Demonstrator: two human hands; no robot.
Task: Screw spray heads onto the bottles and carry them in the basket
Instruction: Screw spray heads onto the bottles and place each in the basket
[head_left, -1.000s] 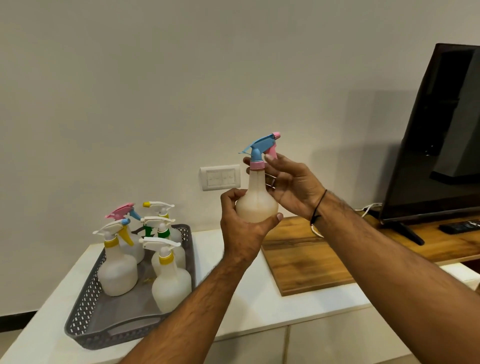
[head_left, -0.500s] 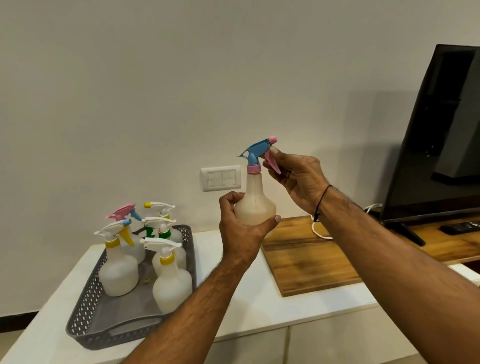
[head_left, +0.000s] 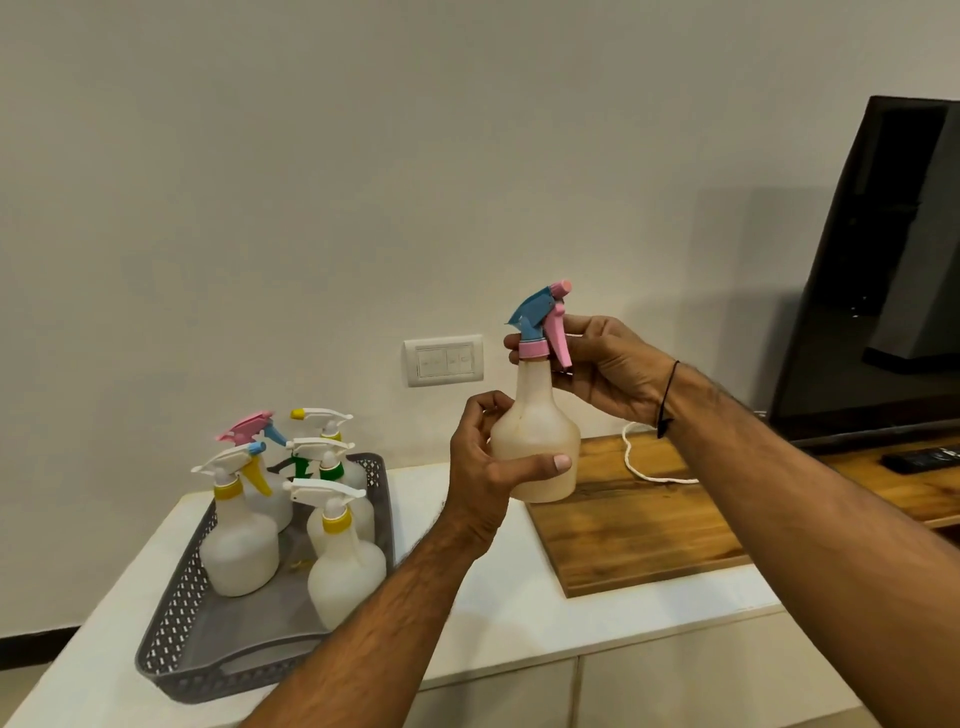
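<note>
Since half a second ago, the right hand (head_left: 610, 371) has come back onto the spray head (head_left: 543, 325), its fingers now curled round the pink collar at the bottle's neck, where earlier it touched only the trigger. That blue and pink spray head sits upright on the translucent bottle (head_left: 537, 441), with the pink trigger hanging toward the right hand. The left hand (head_left: 485, 470) has its grip wrapped round the bottle's wide lower body, thumb across the front, holding it in the air above the seam between the white tabletop (head_left: 467, 597) and the wooden board (head_left: 634, 525).

To the left, a grey perforated basket (head_left: 171, 639) rests on the tabletop, well apart from the held bottle. Inside it stand several bottles already fitted with heads: two near ones with white heads and yellow collars (head_left: 239, 540), one with a green collar (head_left: 332, 470), and one with a pink head (head_left: 247, 428) at the back.

A white wall switch plate (head_left: 444, 360) sits behind the hands. A white cord (head_left: 644, 470) lies on the board, and a dark television (head_left: 883, 270) stands at the right with a remote (head_left: 922, 460) before it.
</note>
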